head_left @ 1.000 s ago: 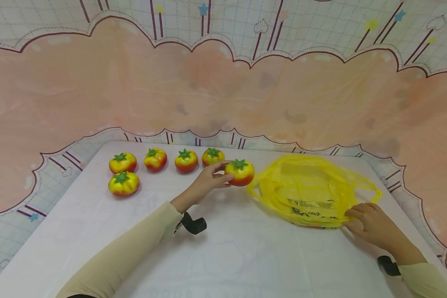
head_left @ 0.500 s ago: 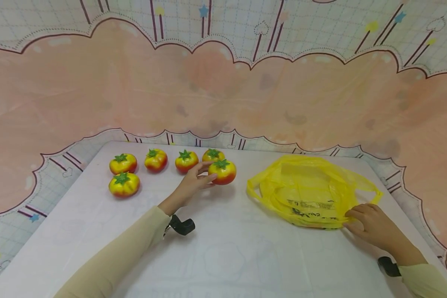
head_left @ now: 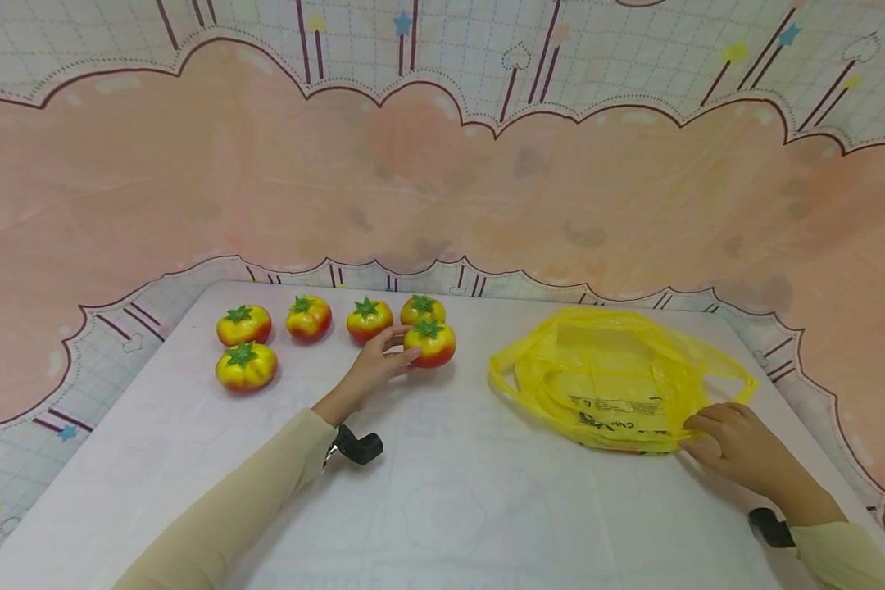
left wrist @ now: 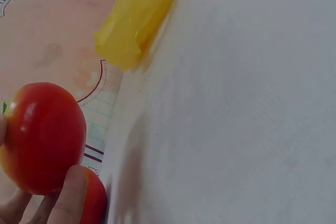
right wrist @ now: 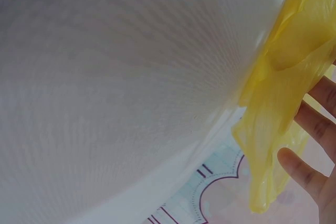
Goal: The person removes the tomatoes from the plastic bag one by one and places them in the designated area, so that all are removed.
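Observation:
In the head view my left hand holds a red-and-yellow tomato with a green star-shaped top, close above the table. The left wrist view shows the red underside of this tomato between thumb and fingers, with another tomato partly hidden behind it. Just beyond the held one is a tomato at the table's back. To the right lies a flattened yellow plastic bag with dark print. My right hand touches its near right edge; in the right wrist view thumb and fingers are spread at the bag film.
Several more tomatoes stand at the back left, among them a tomato by the left fingers and a tomato nearer the front. A white table carries everything. Behind it hangs a patterned pink cloth.
My left hand has moved left with the tomato, away from the bag, and slightly lower over the last half second. The right hand and the bag have stayed put.

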`<state>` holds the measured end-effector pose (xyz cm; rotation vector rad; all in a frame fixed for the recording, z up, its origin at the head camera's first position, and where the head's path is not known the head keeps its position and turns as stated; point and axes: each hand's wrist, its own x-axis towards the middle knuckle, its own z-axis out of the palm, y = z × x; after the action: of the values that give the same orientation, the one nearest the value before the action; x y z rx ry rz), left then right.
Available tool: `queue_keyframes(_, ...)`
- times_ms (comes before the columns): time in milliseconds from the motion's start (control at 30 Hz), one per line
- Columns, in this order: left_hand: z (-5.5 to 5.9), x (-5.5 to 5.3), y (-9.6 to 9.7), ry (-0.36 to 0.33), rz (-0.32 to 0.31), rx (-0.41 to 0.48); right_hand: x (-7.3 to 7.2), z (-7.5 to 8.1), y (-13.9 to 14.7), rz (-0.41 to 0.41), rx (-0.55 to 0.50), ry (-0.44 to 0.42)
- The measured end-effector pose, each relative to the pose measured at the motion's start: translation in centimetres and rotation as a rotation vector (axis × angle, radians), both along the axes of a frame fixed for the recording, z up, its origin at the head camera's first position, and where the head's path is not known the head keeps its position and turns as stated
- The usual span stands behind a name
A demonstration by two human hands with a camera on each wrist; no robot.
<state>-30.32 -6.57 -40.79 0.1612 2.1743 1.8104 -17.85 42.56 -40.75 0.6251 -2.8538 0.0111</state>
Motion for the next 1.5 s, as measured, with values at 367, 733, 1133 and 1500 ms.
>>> queue_keyframes(367,0.1,0.0,-0.2,-0.03,-0.003,-0.038,0.0,0.0,0.0,0.009,0.002,0.014)
queue_keyframes(733,-0.7,-0.6,-0.1,-0.038,0.018,-0.095,0.0,0.1,-0.1,-0.001,0.006,0.001)
queue_keyframes(1133,-1.5,-1.0,0.0,-0.06,0.013,-0.046,-0.1,-0.1,0.1,0.03,-0.002,0.036)
queue_keyframes(1500,-1.4,-1.0,0.7,-0.077,0.023,-0.026,-0.2,0.1,0.1,0.019,-0.003,0.022)
